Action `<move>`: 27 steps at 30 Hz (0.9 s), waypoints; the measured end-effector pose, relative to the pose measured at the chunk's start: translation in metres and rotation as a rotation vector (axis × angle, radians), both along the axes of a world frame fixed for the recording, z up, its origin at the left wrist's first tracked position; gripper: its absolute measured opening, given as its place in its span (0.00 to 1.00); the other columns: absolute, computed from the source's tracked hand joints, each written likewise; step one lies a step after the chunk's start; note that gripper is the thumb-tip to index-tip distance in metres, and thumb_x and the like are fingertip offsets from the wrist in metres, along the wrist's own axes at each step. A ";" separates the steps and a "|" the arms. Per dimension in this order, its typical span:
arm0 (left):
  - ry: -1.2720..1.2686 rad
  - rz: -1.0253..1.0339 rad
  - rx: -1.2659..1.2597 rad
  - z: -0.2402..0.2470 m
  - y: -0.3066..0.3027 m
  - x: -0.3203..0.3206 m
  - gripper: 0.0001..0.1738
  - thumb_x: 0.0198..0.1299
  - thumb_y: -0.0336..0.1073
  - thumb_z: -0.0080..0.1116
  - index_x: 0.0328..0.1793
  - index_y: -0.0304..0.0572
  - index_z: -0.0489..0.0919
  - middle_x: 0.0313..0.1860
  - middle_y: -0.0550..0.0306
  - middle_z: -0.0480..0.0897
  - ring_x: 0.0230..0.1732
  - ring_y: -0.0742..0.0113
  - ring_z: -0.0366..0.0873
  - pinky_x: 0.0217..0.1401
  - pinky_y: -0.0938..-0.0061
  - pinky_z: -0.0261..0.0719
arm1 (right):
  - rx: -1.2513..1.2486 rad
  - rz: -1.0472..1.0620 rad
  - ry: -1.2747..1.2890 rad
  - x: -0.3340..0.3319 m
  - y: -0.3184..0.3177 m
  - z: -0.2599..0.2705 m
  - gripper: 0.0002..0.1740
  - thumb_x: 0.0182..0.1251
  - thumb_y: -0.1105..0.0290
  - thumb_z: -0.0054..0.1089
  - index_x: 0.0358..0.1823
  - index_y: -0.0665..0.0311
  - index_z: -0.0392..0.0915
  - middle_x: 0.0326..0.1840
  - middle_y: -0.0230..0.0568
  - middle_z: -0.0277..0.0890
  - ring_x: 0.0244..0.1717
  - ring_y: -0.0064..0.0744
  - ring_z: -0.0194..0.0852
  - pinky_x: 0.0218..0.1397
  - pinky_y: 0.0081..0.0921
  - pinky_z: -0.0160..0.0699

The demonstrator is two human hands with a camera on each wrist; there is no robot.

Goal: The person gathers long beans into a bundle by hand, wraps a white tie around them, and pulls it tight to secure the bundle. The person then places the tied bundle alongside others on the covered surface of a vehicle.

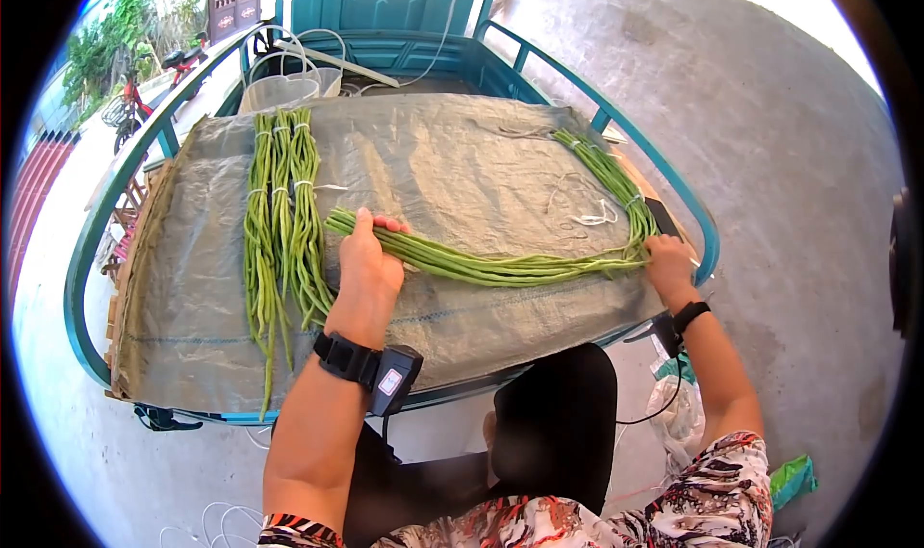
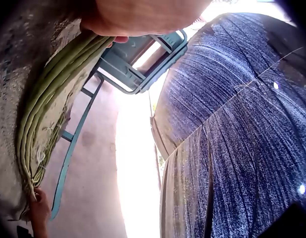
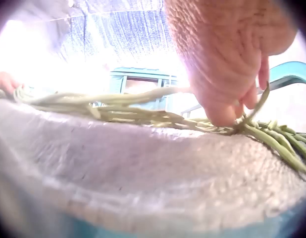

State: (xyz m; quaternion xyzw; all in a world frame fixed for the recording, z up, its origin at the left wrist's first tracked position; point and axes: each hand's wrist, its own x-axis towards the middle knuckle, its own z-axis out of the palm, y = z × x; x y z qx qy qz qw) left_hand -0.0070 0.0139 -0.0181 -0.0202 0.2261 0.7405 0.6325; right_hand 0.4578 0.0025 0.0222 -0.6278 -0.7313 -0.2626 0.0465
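A loose bunch of long green beans (image 1: 500, 271) stretches across the sheet-covered cart bed. My left hand (image 1: 373, 264) grips one end of the bunch, fingers wrapped round the stems. At the other end, by the cart's right side, my right hand (image 1: 671, 267) pinches the thin tips; in the right wrist view its fingertips are close over the sheet. Just beyond that hand lies a tied bundle of long beans (image 1: 604, 171), its lower end meeting the held bunch. To the left of my left hand, several tied bundles of long beans (image 1: 280, 197) lie side by side.
A wrinkled grey-brown sheet (image 1: 443, 163) covers the bed. White string (image 1: 599, 217) lies near the right bundle. Teal rails (image 1: 664, 178) border the cart on both sides. Translucent buckets (image 1: 281, 88) stand behind the sheet. My knees are against the near edge.
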 end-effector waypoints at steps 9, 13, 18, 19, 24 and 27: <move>0.040 0.004 -0.005 -0.001 0.000 0.000 0.14 0.71 0.40 0.46 0.34 0.39 0.68 0.27 0.57 0.70 0.30 0.62 0.69 0.46 0.59 0.75 | 0.162 -0.230 -0.348 -0.012 0.022 0.029 0.08 0.53 0.72 0.55 0.35 0.56 0.79 0.42 0.37 0.74 0.51 0.38 0.69 0.54 0.38 0.61; 0.107 -0.010 0.022 0.000 -0.004 0.001 0.13 0.71 0.38 0.46 0.34 0.38 0.67 0.28 0.57 0.70 0.30 0.63 0.70 0.43 0.60 0.76 | 0.280 -0.044 -0.052 -0.022 0.055 0.034 0.05 0.56 0.68 0.55 0.33 0.56 0.79 0.35 0.36 0.76 0.44 0.41 0.74 0.46 0.36 0.71; 0.118 -0.001 0.020 0.001 -0.003 0.001 0.13 0.70 0.37 0.47 0.33 0.38 0.68 0.27 0.56 0.71 0.29 0.62 0.71 0.39 0.60 0.77 | -0.028 0.016 0.042 -0.053 0.069 0.005 0.04 0.57 0.65 0.57 0.30 0.54 0.79 0.35 0.38 0.77 0.44 0.41 0.75 0.42 0.38 0.78; 0.108 -0.002 0.009 0.004 -0.004 0.002 0.13 0.70 0.37 0.47 0.33 0.38 0.68 0.27 0.56 0.72 0.28 0.62 0.71 0.39 0.60 0.77 | -0.062 0.010 0.026 -0.054 0.072 -0.001 0.04 0.57 0.65 0.57 0.29 0.55 0.78 0.35 0.38 0.77 0.44 0.42 0.75 0.42 0.38 0.78; 0.103 -0.016 0.007 0.003 -0.004 0.002 0.12 0.69 0.37 0.48 0.33 0.39 0.69 0.27 0.56 0.72 0.29 0.61 0.71 0.40 0.60 0.77 | -0.099 0.051 0.076 -0.052 0.078 -0.018 0.04 0.59 0.72 0.50 0.31 0.58 0.75 0.37 0.40 0.76 0.45 0.43 0.73 0.41 0.38 0.77; 0.075 -0.025 -0.011 0.004 -0.005 0.003 0.11 0.69 0.36 0.49 0.33 0.41 0.70 0.27 0.57 0.72 0.30 0.61 0.71 0.45 0.59 0.75 | -0.096 0.061 0.108 -0.053 0.075 -0.018 0.03 0.59 0.72 0.51 0.32 0.59 0.74 0.37 0.41 0.75 0.46 0.44 0.72 0.42 0.39 0.76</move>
